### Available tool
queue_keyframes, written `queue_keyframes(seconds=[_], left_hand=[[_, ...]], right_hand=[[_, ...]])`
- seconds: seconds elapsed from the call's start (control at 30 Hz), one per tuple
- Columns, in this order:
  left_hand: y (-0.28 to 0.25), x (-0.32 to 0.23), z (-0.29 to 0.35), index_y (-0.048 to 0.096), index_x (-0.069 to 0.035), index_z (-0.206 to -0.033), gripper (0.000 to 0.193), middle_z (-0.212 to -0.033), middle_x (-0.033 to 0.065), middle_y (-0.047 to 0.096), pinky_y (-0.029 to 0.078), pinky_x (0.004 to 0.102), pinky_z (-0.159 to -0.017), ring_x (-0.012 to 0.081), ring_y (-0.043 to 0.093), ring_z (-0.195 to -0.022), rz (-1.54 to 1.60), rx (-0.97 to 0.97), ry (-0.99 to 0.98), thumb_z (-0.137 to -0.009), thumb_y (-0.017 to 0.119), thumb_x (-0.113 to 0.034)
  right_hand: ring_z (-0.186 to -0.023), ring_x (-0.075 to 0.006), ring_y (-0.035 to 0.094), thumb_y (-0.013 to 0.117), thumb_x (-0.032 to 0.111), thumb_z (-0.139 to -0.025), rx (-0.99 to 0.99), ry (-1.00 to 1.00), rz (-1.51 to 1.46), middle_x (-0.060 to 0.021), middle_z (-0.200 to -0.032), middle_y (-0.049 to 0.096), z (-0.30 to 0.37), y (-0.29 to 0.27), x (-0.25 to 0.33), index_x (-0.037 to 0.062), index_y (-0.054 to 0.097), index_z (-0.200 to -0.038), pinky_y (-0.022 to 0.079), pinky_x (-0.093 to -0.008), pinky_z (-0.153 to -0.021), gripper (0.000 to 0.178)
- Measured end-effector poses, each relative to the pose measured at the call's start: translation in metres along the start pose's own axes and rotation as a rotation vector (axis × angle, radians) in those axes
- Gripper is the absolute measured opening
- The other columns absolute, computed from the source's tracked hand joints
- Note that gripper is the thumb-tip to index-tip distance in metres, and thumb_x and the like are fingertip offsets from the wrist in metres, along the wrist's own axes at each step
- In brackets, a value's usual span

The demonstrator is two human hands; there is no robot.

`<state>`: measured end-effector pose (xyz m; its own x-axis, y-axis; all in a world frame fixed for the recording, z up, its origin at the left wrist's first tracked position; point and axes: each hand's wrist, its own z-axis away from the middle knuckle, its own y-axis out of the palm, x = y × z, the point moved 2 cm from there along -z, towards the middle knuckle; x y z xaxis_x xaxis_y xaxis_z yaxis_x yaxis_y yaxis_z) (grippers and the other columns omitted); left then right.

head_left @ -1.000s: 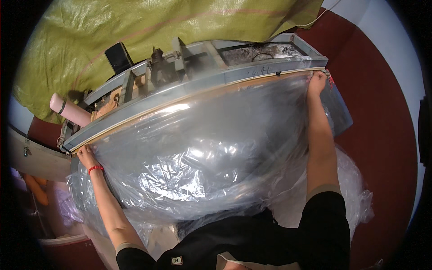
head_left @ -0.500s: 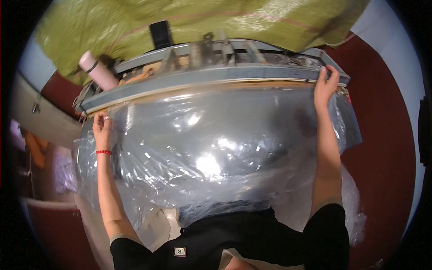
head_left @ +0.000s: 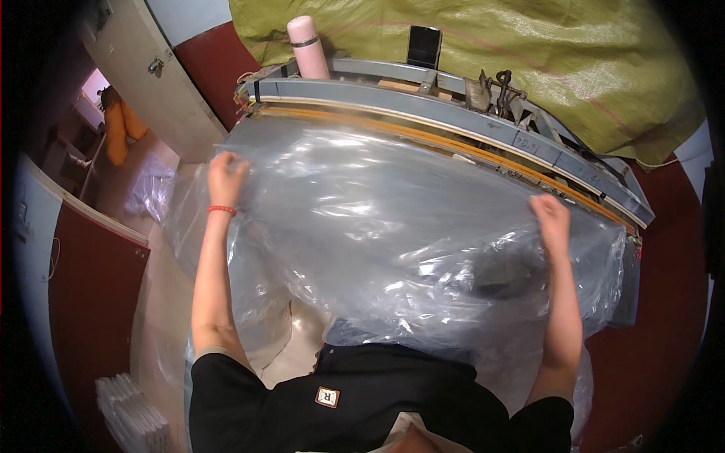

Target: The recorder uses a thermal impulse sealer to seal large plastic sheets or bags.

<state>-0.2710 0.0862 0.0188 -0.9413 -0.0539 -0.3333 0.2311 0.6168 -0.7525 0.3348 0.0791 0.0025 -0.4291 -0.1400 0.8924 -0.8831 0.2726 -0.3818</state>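
A wide sheet of clear plastic film (head_left: 332,200) is spread in front of me, wrinkled and shiny, hanging down toward my body. At its far left corner my left hand (head_left: 226,178), with a red bead bracelet (head_left: 222,210) on the wrist, pinches the film's edge. My right hand (head_left: 552,217) is closed on the film's far edge at the right, fingers curled inward. Beyond the sheet lies a long grey metal bar (head_left: 453,115) of a bench machine, with an orange strip (head_left: 423,136) along its near side. Both hands are short of that bar.
Behind the bar stand a pink bottle (head_left: 308,51) and a dark phone (head_left: 424,47), against a yellow-green woven sheet (head_left: 544,60). A door (head_left: 143,83) stands ajar at the left. Stacked clear bags (head_left: 130,414) lie at the lower left.
My view has swung to the left. Both hands have drawn back from the metal bar, the right one most, and the film's far edge has come nearer with them. My right fingers have curled closed.
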Motion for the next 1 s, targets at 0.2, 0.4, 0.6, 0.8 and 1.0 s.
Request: queue_keyframes(seconds=[0.2, 0.4, 0.6, 0.8, 1.0], left_hand=[[0.014, -0.073, 0.089, 0.045, -0.004, -0.116, 0.057, -0.12, 0.0163, 0.043, 0.032, 0.0378, -0.094, 0.032, 0.037, -0.114, 0.028, 0.365, 0.429, -0.066, 0.066, -0.02], [-0.004, -0.118, 0.117, 0.044, -0.005, -0.117, 0.056, -0.12, 0.016, 0.043, 0.033, 0.0371, -0.093, 0.0303, 0.039, -0.113, 0.405, 0.425, 0.294, -0.067, 0.066, -0.018], [0.015, -0.107, 0.077, 0.042, -0.005, -0.119, 0.058, -0.121, 0.0129, 0.042, 0.034, 0.0344, -0.089, 0.0279, 0.041, -0.107, 0.174, 0.535, 0.31, -0.068, 0.066, -0.018], [0.043, -0.093, 0.053, 0.058, -0.008, -0.095, 0.034, -0.116, 0.0068, 0.045, 0.03, 0.0367, -0.093, 0.0284, 0.032, -0.116, 0.236, 0.53, 0.458, -0.064, 0.068, -0.018], [0.037, -0.104, 0.037, 0.058, -0.006, -0.086, 0.026, -0.099, 0.0052, 0.052, 0.033, 0.0359, -0.088, 0.025, 0.041, -0.105, 0.31, 0.591, 0.742, -0.065, 0.068, -0.019]], right_hand=[[-0.061, -0.0066, 0.042, 0.059, 0.019, -0.078, -0.436, 0.004, 0.47, 0.0004, -0.061, 0.049, 0.063, -0.196, -0.105, -0.0009, 0.055, -0.071, 0.036, -0.0207, -0.058, 0.021], [-0.059, -0.0084, 0.04, 0.057, 0.022, -0.08, -0.45, 0.046, 0.681, -0.0013, -0.06, 0.046, 0.104, -0.271, -0.137, -0.0006, 0.052, -0.071, 0.036, -0.0223, -0.056, 0.025], [-0.057, -0.0125, 0.04, 0.055, 0.028, -0.081, -0.525, 0.039, 0.725, -0.0057, -0.06, 0.049, 0.108, -0.274, -0.14, -0.0005, 0.052, -0.074, 0.038, -0.0262, -0.056, 0.029], [-0.058, -0.014, 0.042, 0.054, 0.03, -0.081, -0.507, 0.081, 0.757, -0.0089, -0.064, 0.053, 0.105, -0.268, -0.135, 0.0007, 0.054, -0.075, 0.039, -0.0278, -0.059, 0.03], [-0.059, -0.0147, 0.043, 0.053, 0.03, -0.082, -0.504, 0.124, 0.782, -0.0097, -0.065, 0.053, 0.107, -0.27, -0.138, 0.0002, 0.053, -0.076, 0.039, -0.0282, -0.06, 0.031]])
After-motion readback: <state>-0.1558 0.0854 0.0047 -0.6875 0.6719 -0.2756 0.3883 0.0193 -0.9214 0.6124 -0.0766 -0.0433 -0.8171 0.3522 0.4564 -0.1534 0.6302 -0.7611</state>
